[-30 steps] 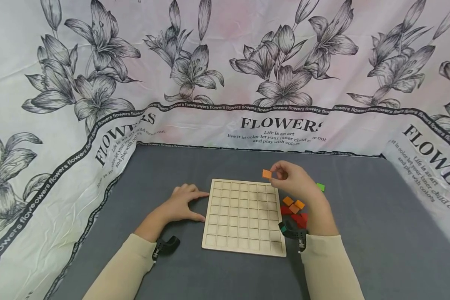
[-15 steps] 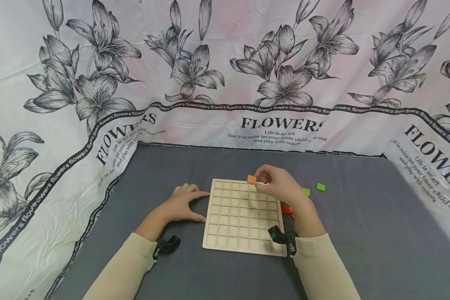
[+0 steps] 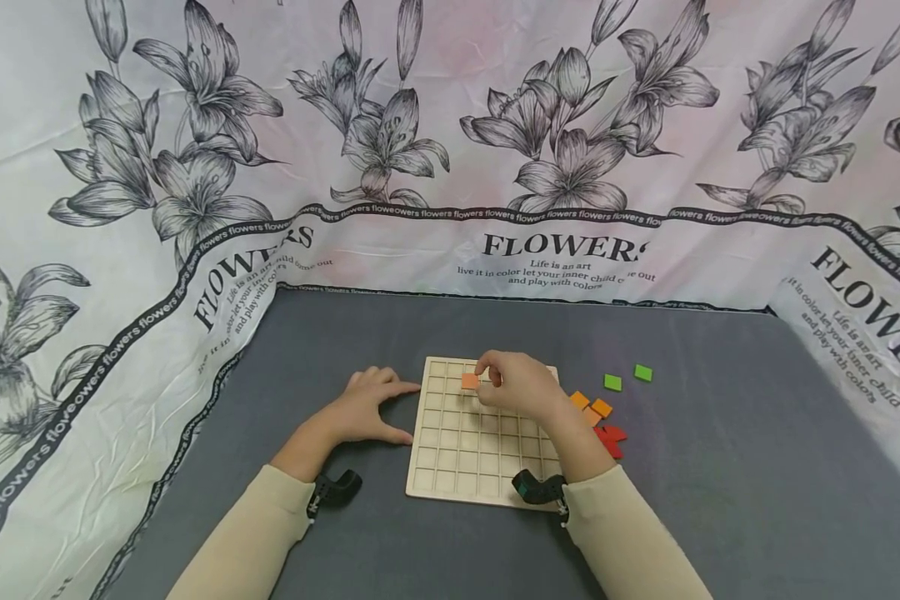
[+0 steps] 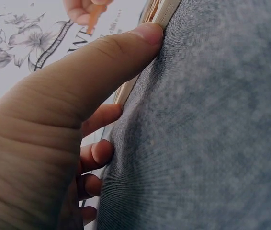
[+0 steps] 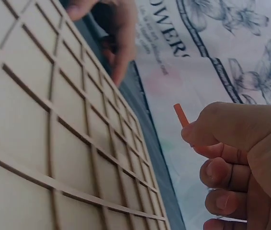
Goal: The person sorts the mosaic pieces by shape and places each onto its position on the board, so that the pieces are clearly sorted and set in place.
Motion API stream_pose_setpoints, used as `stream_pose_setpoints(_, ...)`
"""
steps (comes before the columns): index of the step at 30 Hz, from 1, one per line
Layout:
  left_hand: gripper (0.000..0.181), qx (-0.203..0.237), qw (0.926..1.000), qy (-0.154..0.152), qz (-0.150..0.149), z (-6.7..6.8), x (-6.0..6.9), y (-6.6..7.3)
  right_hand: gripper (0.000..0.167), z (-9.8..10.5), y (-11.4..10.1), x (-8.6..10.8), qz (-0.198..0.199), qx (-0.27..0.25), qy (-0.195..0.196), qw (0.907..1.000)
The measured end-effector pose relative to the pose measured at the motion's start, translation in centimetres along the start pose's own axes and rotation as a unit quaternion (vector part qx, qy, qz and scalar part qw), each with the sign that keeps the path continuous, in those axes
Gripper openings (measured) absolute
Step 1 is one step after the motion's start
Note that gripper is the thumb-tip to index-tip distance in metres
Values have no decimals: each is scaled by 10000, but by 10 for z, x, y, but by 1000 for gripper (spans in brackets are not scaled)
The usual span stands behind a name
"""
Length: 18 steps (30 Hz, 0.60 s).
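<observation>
Pinching an orange tile [image 3: 469, 381] between thumb and forefinger, the right hand [image 3: 517, 383] hangs above the board [image 3: 446, 458], its other fingers curled. The tile's face looks square from the head view, so a long axis cannot be told; seen edge-on from the right wrist, it is a thin strip, roughly parallel to the board. It juts from the fingertips on the hand's left side, pointing toward the left hand [image 3: 367, 408], and is over the board's far part, left of its middle, apart from the surface. The left hand grips nothing: its spread thumb and forefinger touch the board's left edge. Just beyond the right edge lie loose orange tiles [image 3: 602, 408], with red tiles [image 3: 611, 440] nearer the person and two green tiles [image 3: 612, 382] farther off, apart from each other, all on the grey table [image 3: 757, 467].
</observation>
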<state>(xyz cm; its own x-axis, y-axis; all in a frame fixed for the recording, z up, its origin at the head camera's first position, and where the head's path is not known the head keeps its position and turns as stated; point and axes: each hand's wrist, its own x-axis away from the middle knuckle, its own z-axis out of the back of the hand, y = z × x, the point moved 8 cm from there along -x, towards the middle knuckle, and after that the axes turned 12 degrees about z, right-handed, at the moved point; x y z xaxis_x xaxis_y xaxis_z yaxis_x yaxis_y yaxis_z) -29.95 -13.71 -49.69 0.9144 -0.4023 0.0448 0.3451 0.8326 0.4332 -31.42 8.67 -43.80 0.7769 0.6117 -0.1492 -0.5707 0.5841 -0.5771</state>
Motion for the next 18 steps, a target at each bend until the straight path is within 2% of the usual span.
stream_pose_setpoints(9, 86, -12, 10000, -40, 18, -2, 0, 0, 19, -36, -1, -8, -103, 656, -393, 9970)
stream_pose_setpoints(18, 87, 10, 10000, -20, 10, 0, -1, 0, 15, -46, 3, -11, -254, 673, -519, 9961)
